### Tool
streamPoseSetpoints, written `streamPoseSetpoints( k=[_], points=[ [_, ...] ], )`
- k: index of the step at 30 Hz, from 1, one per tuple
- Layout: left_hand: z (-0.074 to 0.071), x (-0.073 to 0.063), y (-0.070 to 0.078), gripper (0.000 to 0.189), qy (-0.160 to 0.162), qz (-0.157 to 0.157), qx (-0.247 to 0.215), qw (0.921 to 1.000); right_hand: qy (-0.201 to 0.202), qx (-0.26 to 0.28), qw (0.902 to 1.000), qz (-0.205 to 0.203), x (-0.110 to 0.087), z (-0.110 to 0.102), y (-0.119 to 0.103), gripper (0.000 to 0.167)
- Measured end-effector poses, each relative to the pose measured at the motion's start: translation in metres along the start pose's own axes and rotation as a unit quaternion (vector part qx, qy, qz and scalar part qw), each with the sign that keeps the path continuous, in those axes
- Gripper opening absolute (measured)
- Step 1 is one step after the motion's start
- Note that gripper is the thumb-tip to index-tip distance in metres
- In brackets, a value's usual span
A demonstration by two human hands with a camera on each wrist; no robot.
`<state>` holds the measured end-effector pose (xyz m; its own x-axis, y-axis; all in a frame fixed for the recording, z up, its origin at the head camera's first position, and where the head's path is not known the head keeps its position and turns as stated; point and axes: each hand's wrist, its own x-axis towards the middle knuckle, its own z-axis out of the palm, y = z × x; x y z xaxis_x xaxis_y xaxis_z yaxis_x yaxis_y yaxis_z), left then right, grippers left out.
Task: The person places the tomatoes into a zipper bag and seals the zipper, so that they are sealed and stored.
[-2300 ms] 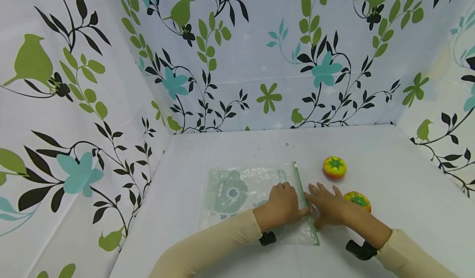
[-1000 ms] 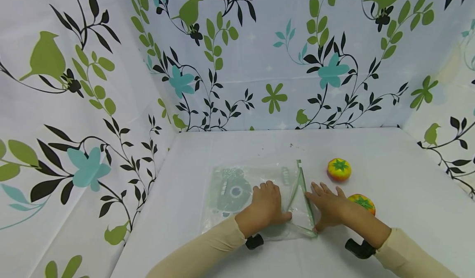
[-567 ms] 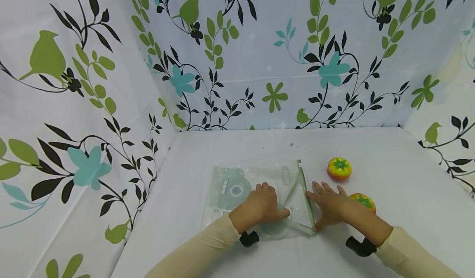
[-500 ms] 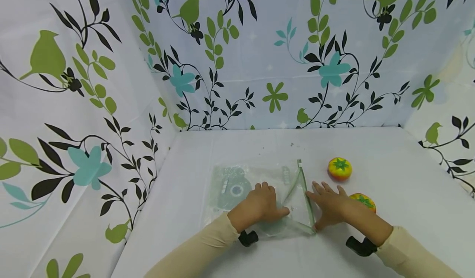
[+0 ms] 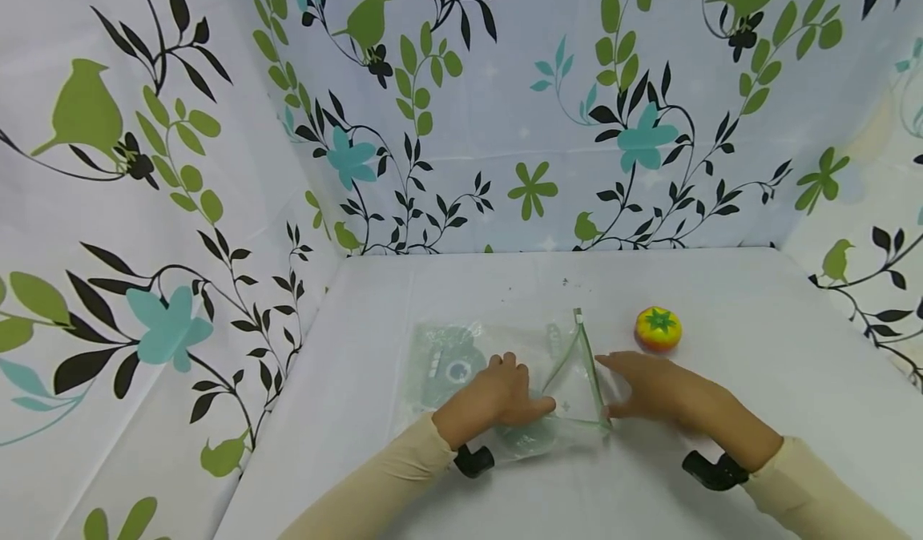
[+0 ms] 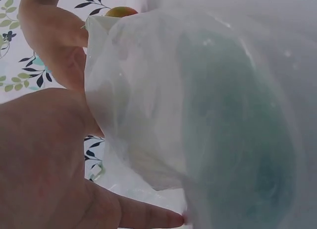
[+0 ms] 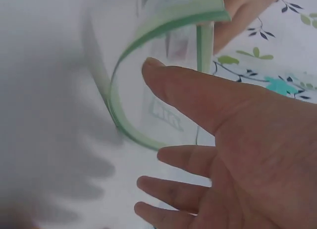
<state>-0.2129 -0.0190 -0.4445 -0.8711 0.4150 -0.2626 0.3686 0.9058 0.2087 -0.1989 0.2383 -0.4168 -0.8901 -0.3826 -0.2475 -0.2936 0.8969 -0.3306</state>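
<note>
A clear zip bag (image 5: 433,388) with green print lies on the table, its green-edged mouth pulled into a triangular gap toward the right. My left hand (image 5: 497,392) rests on its upper layer, thumb extended toward the mouth; a straight finger (image 6: 148,214) touches the film in the left wrist view. Part of that hand is hidden by the film. At the mouth, my right hand (image 5: 652,388) has thumb and fingers spread at the green rim (image 7: 116,75), and nothing is held in its palm. A yellow-orange toy tomato (image 5: 658,329) with a green leaf top sits behind the right hand.
The white table (image 5: 447,284) meets a wall cloth (image 5: 469,123) printed with leaves and birds. Black wrist mounts (image 5: 714,472) protrude under both forearms.
My left hand has slid left, drawing the bag's upper layer back so its mouth gapes. The right hand has shifted slightly right, and a second toy tomato near it is no longer visible.
</note>
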Motion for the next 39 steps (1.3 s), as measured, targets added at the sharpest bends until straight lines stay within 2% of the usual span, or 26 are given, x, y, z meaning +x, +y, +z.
streamPoseSetpoints(
  k=[5, 12, 17, 22, 29, 39],
  points=[
    [-0.004, -0.001, -0.005, 0.073, -0.009, 0.006, -0.021, 0.9997, 0.033, 0.028, 0.999, 0.011, 0.003, -0.018, 0.016, 0.091],
    [-0.005, 0.002, -0.013, 0.074, -0.014, 0.019, -0.027, 0.9994, 0.098, 0.035, 0.9944, -0.014, 0.003, -0.053, 0.05, 0.088],
    [-0.007, 0.003, -0.015, 0.075, -0.01, 0.026, -0.036, 0.999, 0.105, 0.043, 0.9936, 0.003, 0.004, -0.065, 0.078, 0.092],
    [-0.007, 0.002, -0.017, 0.076, -0.017, 0.029, -0.04, 0.9986, 0.09, 0.056, 0.9943, 0.013, 0.003, -0.063, 0.102, 0.093],
    [-0.004, 0.0, -0.018, 0.077, -0.018, 0.036, -0.046, 0.9981, 0.062, 0.085, 0.9944, 0.013, 0.006, -0.049, 0.131, 0.093],
    [-0.005, -0.001, -0.019, 0.077, -0.012, 0.04, -0.044, 0.9982, 0.043, 0.108, 0.9931, 0.011, 0.017, -0.04, 0.148, 0.093]
  ],
)
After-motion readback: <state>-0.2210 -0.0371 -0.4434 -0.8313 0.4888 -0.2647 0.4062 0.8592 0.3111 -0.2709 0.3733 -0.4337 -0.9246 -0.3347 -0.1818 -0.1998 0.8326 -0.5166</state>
